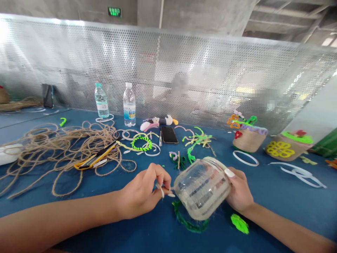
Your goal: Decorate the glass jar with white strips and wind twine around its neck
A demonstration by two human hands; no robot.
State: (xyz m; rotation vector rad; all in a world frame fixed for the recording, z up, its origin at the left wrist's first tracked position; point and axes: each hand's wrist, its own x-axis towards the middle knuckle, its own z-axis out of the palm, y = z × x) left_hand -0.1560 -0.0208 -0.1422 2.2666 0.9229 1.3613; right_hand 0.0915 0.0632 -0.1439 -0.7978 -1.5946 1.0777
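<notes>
Clear jar (pixel 202 189) located between the two hands, tilted, its mouth towards the upper right and its base towards the lower left. Right hand (pixel 240 191) closed on the jar's right side near the mouth, thumb on the outer wall. Left hand (pixel 149 189) just beside the jar's left side, fingers bent and pinching a thin whitish strip (pixel 162 192); contact between strip and jar cannot be told. Pale bands and loose fibres visible on the jar. Dark green fuzzy ring (pixel 191 226) on the blue table (pixel 105 233), partly hidden behind the jar; bright green fuzzy piece (pixel 239 224) near it, on the right-hand side. Beyond the left forearm: tangled twine (pixel 86 133), with yellow cutter (pixel 96 158) on it. Beyond the jar: black phone (pixel 169 135). Far right: two decorated pots, one with purple trim (pixel 249 139), one with a yellow flower (pixel 280 149).
</notes>
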